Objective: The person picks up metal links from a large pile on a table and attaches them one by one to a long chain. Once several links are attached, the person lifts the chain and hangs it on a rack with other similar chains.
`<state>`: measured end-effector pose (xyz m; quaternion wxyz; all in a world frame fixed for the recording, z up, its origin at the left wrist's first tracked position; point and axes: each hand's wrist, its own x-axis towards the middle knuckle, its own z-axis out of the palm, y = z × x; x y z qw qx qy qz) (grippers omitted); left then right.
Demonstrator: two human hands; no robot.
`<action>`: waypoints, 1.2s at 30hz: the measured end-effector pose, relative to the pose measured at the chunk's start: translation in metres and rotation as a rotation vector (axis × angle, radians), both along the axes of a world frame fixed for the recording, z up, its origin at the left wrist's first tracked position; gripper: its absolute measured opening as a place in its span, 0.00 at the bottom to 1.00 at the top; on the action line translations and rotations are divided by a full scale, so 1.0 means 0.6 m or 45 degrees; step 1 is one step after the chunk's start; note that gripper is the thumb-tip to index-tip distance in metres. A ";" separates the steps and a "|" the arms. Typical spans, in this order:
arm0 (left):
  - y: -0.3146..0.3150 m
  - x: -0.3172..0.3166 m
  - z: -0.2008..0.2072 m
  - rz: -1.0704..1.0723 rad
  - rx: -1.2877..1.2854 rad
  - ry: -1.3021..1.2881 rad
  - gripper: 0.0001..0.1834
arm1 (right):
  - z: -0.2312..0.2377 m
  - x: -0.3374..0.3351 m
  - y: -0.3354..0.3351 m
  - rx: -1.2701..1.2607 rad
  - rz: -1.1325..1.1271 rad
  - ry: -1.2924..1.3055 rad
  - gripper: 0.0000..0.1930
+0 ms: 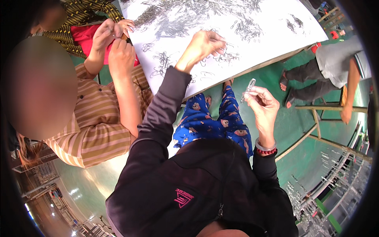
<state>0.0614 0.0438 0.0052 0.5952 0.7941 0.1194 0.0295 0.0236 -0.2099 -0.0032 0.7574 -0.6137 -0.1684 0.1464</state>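
My left hand reaches over the white tabletop, just above a loose cluster of dark bent-wire pieces. Its fingers are stretched out and slightly apart, a little blurred, with nothing visible in them. Off the table's near edge, my right hand pinches a silver oblong metal link between thumb and fingertips. The link points upward, and a smaller metal bit hangs below the grip. How the two parts join is too small to tell.
Heaps of grey metal pieces spread over the table's far side, with smaller clusters at left. A co-worker in a striped shirt sits close on my left; another person is beyond. At right are a wooden frame, a person's legs and metal racks.
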 end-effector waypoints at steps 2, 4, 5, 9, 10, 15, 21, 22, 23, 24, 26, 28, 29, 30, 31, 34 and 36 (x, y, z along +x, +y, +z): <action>-0.047 -0.042 0.031 -0.237 -0.334 -0.103 0.08 | -0.010 0.001 0.002 -0.019 -0.026 -0.010 0.09; -0.092 -0.080 0.051 -0.278 -0.310 -0.134 0.09 | -0.019 0.003 0.006 -0.018 -0.052 -0.015 0.09; -0.109 -0.088 0.052 -0.300 -0.300 -0.151 0.09 | -0.020 0.003 0.006 -0.012 -0.055 -0.008 0.09; -0.143 -0.098 0.035 -0.192 -0.276 -0.171 0.09 | -0.029 0.004 0.005 -0.027 -0.155 -0.030 0.10; -0.150 -0.100 0.035 -0.157 -0.262 -0.140 0.08 | -0.031 0.004 0.005 -0.035 -0.189 -0.035 0.10; -0.196 -0.105 0.018 0.008 -0.358 -0.296 0.08 | -0.042 0.006 0.004 -0.276 -0.372 -0.442 0.10; -0.212 -0.100 0.018 0.025 -0.296 -0.415 0.07 | -0.038 0.051 -0.019 -0.184 -0.416 -0.257 0.08; -0.211 -0.102 0.020 0.015 -0.279 -0.381 0.07 | -0.033 0.067 -0.023 -0.136 -0.437 -0.056 0.08; -0.207 -0.099 0.012 0.017 -0.294 -0.423 0.07 | -0.029 0.104 -0.012 -0.150 -0.425 -0.030 0.10; -0.206 -0.097 0.008 0.010 -0.278 -0.419 0.06 | -0.036 0.141 -0.002 -0.225 -0.377 -0.071 0.09; -0.202 -0.099 0.001 0.015 -0.244 -0.394 0.06 | -0.078 0.234 0.032 -0.395 -0.247 -0.161 0.09; -0.201 -0.100 -0.001 0.008 -0.150 -0.391 0.06 | -0.104 0.315 0.077 -0.716 -0.246 -0.185 0.11; -0.202 -0.100 -0.005 -0.009 -0.122 -0.395 0.07 | -0.129 0.355 0.095 -1.078 -0.318 -0.386 0.14; -0.198 -0.104 -0.010 -0.015 -0.090 -0.393 0.07 | -0.135 0.365 0.120 -1.195 -0.374 -0.570 0.17; -0.193 -0.108 -0.006 -0.021 -0.082 -0.360 0.07 | -0.152 0.386 0.135 -1.244 -0.342 -0.603 0.18; -0.183 -0.116 -0.015 0.020 -0.060 -0.376 0.07 | -0.172 0.411 0.170 -1.260 -0.293 -0.628 0.20; -0.175 -0.117 -0.016 0.029 -0.061 -0.357 0.07 | -0.171 0.407 0.172 -1.290 -0.249 -0.567 0.21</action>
